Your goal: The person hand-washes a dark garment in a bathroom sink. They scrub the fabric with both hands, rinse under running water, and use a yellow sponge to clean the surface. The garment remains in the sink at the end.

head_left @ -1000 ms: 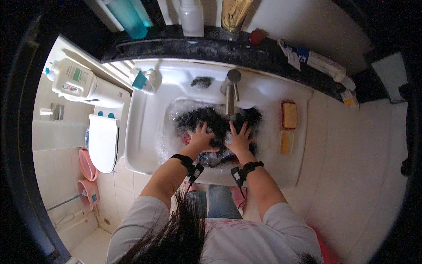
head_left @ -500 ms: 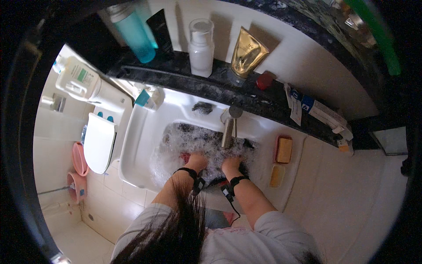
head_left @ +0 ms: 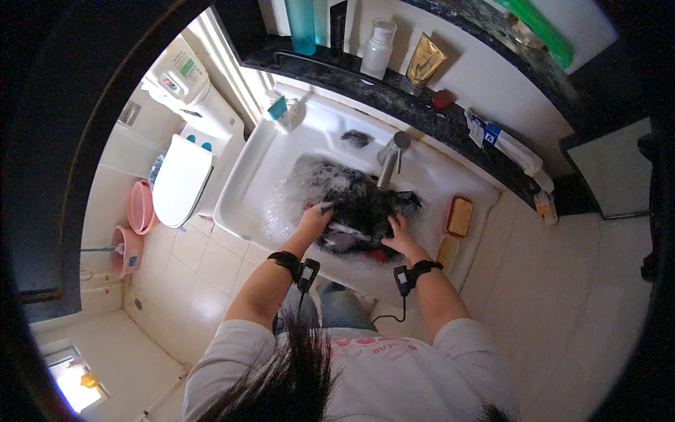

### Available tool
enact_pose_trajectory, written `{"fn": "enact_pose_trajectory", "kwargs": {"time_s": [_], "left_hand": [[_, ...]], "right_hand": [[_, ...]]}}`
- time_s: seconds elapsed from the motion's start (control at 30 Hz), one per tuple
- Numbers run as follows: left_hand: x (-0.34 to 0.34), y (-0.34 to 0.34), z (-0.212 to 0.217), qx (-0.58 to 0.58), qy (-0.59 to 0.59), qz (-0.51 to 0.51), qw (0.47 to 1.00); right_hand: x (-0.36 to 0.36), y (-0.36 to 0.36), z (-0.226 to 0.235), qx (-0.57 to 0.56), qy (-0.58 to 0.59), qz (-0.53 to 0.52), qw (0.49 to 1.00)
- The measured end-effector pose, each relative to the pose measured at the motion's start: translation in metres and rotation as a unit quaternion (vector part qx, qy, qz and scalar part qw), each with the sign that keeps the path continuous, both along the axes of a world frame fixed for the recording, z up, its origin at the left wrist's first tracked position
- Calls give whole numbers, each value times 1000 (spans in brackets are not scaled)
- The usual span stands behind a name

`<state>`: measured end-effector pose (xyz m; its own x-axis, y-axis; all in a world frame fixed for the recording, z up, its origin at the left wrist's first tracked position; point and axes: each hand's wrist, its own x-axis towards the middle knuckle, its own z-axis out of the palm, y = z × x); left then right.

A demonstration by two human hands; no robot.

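A wet black garment lies in soapy foam in the white washbasin, with small red patches showing at its edges. My left hand is at the garment's left side, its fingers closed on the cloth and flecked with suds. At the right side, my right hand rests its spread fingers on the cloth's edge. Black bands with small devices circle both wrists. Above the garment stands the metal faucet. A small dark wet clump sits on the basin's back ledge.
A soap bar in a red dish and a yellowish bar are on the basin's right rim. A teal-and-white tube stands at the back left corner. Bottles and a gold tube line the black shelf. A toilet is left.
Both hands have come up out of the foam and moved apart, the right one to the right. More of the black garment shows above the suds. The view has shifted.
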<state>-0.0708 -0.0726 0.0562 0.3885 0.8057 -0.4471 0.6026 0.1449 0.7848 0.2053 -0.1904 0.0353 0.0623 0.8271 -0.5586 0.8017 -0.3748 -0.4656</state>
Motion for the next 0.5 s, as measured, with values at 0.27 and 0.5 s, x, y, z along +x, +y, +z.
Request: {"fn": "enact_pose_trajectory", "kwargs": {"time_s": [0.27,0.5], "left_hand": [[-4,-3,130,-57,-244,54,967],[-7,28,198,37,-274,-139,951]], "right_hand": [[-62,-18,40,39,65,-75,994],[-137,26,68,304,234,-230,894]]}}
